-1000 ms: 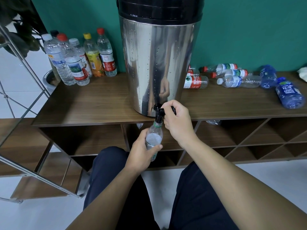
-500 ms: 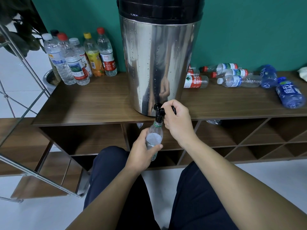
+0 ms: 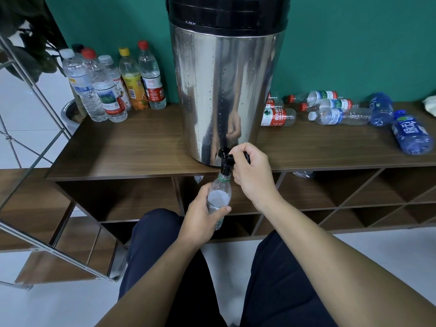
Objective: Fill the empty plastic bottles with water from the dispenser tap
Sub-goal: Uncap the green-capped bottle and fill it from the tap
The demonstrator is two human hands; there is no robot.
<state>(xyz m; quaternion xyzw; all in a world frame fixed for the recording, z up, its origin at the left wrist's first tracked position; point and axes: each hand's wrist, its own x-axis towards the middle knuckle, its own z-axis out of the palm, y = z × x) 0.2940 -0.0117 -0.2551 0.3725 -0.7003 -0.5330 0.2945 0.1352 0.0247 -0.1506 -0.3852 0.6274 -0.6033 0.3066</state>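
With my left hand [image 3: 200,214] fingers wrapped round the clear plastic bottle [image 3: 218,199] under the black dispenser tap [image 3: 226,161] my right hand [image 3: 251,172] fingers gripped, it looked nearly full, while six capped bottles [image 3: 113,90] stood beyond-left and empty bottles [image 3: 337,112] lay beyond-right on the counter [image 3: 132,147].

Left hand [image 3: 203,214] grips a clear bottle [image 3: 218,197], its mouth under the black tap [image 3: 226,161] of the steel dispenser [image 3: 224,90] at the shelf top's [image 3: 122,147] front edge; right hand [image 3: 253,172] grips the tap lever.
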